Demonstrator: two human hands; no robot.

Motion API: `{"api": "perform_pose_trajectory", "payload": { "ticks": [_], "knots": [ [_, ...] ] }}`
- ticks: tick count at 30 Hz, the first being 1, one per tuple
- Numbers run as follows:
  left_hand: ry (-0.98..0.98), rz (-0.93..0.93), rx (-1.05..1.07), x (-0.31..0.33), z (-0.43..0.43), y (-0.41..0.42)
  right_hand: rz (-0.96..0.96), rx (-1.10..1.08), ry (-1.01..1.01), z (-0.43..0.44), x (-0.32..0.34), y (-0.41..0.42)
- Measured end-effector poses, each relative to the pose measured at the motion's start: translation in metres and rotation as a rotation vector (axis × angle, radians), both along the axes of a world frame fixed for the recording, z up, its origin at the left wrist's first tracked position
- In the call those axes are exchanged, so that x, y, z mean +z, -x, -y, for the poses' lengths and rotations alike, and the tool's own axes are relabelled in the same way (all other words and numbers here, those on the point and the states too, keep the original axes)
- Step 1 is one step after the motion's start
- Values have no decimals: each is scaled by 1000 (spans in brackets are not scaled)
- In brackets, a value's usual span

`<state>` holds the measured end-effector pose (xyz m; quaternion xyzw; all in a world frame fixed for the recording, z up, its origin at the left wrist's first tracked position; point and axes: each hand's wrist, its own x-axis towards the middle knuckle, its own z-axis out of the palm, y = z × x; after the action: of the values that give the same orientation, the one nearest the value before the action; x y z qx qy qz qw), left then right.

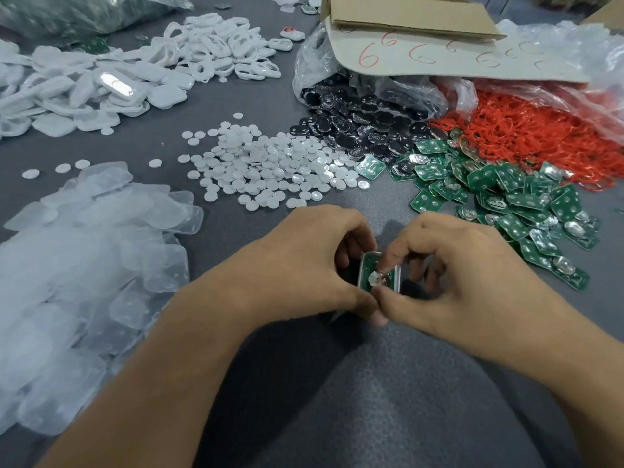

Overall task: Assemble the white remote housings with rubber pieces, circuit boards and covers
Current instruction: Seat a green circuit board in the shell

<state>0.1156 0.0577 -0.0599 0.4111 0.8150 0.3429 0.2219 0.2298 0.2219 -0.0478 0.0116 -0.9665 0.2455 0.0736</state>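
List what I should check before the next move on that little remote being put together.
1. Left hand grips the white housing: ok.
2. Green circuit board lies inside the housing: ok.
3. Right hand pinches a white disc against the board: ok.
4. Disc seated flat: cannot tell, fingers hide it.
5. Clear covers piled at the left: ok.

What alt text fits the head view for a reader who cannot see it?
The left hand and right hand grip a white remote housing with a green circuit board inside, at a grey table. Around them lie piles of clear covers, white discs, white housings, dark round pieces, green boards and red loops.
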Motion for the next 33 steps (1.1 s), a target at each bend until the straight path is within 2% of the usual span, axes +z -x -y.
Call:
{"api": "perform_pose_trajectory", "payload": {
  "ticks": [6, 12, 20, 33],
  "knots": [
    [13, -22, -11, 0, 1, 0, -33, 12, 98, -10, 9, -5],
    [10, -49, -11, -3, -1, 1, 39, 60, 33, -5, 4, -2],
    [0, -39, -11, -3, -1, 1, -3, 35, -6, -3, 6, -3],
    [11, -54, -20, -3, -2, 1, 32, 28, -15, -4, 2, -3]
  ]
}}
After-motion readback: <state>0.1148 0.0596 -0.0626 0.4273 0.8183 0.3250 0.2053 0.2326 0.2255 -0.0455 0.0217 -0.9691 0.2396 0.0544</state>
